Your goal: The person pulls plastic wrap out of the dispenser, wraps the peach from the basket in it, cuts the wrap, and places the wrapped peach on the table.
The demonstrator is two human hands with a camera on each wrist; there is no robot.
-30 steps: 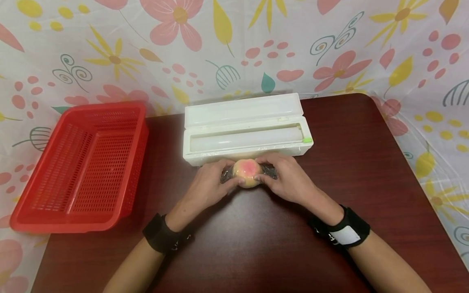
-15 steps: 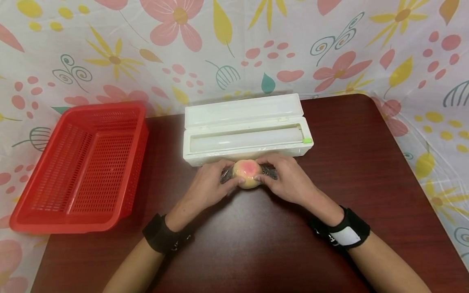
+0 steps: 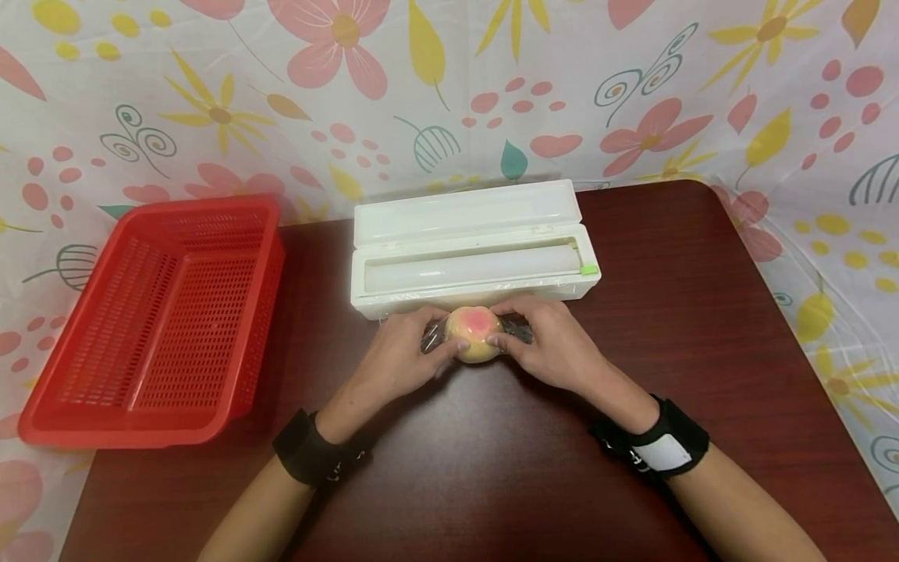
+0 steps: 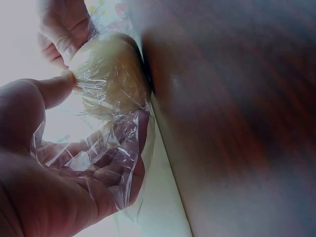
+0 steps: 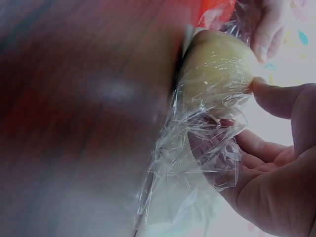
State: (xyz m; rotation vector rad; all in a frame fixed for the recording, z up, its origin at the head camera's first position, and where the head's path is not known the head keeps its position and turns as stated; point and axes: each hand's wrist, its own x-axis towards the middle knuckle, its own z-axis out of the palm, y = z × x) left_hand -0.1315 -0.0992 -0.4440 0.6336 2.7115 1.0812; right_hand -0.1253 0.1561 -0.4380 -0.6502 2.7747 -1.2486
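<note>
A yellow peach with a pink blush sits in front of the white box, covered in clear plastic wrap. My left hand holds it from the left, thumb on its near side and fingers curled behind. From the right, my right hand grips it the same way, both thumb tips almost meeting on the fruit. In the right wrist view, loose, crumpled wrap trails off the peach across the fingers. The left wrist view shows the peach low beside the dark tabletop, film stretched tight over it.
Just behind the hands, an open white wrap box holds a roll of plastic film and has a small green piece at its right end. A red perforated basket stands at the left of the brown table. Flowered cloth hangs behind.
</note>
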